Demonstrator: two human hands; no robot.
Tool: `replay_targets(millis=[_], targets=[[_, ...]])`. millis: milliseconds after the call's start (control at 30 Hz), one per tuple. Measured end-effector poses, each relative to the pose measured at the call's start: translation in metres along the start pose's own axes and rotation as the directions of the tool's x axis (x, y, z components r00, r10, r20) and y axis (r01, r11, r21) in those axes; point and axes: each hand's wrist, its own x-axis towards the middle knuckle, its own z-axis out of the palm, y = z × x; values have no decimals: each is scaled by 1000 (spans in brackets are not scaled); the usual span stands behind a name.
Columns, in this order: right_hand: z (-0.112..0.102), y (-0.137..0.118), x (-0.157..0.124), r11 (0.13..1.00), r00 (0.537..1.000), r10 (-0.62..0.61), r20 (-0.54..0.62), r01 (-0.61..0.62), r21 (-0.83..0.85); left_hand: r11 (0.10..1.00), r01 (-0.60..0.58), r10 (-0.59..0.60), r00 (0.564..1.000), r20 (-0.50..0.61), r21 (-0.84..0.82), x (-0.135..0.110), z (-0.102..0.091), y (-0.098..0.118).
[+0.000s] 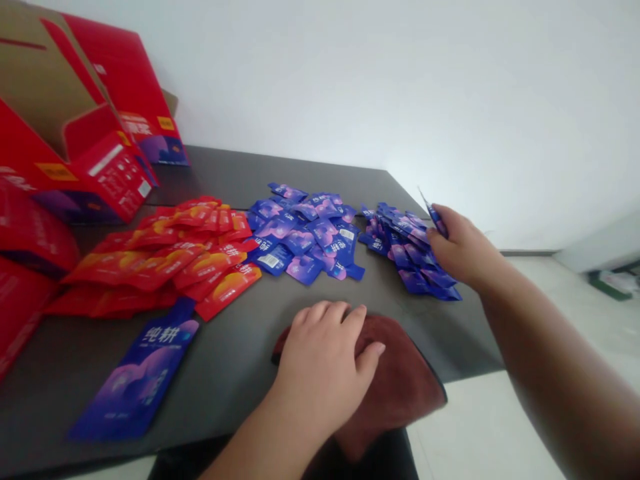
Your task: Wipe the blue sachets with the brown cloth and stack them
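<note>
My left hand [325, 353] lies with its fingers loosely spread on a brown cloth [400, 373] at the table's front edge. Part of the cloth hangs over that edge. To the right, my right hand [457, 243] pinches a blue sachet [439, 220], seen nearly edge-on. It hovers at the right side of a stacked pile of blue-purple sachets [400, 240]. A looser heap of the same blue sachets [310, 233] is spread across the middle of the table.
Red-orange sachets [170, 257] are piled at the left. One larger blue sachet [145, 373] lies flat at the front left. Open red cardboard boxes [110, 160] stand at the back left. The dark grey table [240, 360] backs onto a white wall [360, 80].
</note>
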Motion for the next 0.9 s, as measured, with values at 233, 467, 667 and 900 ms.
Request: replay_targets(millis=[233, 467, 667, 900], targets=[[22, 52, 22, 997, 997, 55, 59, -52, -53, 1000, 3, -4, 1000, -14, -12, 1, 2, 2], [32, 60, 14, 999, 994, 27, 102, -30, 26, 1000, 4, -5, 1000, -6, -25, 0, 1, 2], [34, 65, 16, 993, 997, 22, 78, -31, 112, 1000, 1, -2, 1000, -15, -24, -1, 2, 2], [41, 70, 17, 979, 999, 30, -11, -27, 201, 1000, 0, 0, 1000, -19, -7, -2, 1, 4]])
